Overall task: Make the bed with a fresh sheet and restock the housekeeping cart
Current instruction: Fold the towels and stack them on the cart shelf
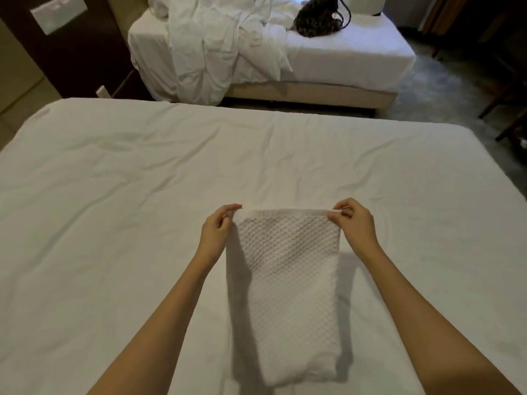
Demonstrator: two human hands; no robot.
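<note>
A white waffle-textured towel [288,280] hangs folded lengthwise above the near bed [114,195], which is covered by a smooth white sheet. My left hand [218,229] pinches the towel's top left corner. My right hand [353,223] pinches the top right corner. The towel's upper edge is stretched between both hands, and its lower end rests on the sheet close to me.
A second bed [342,52] stands behind, with a rumpled white duvet [216,44] spilling over its near side and a dark patterned bag [316,18] on top. Dark furniture [57,52] is at the far left; chair legs [504,109] at right.
</note>
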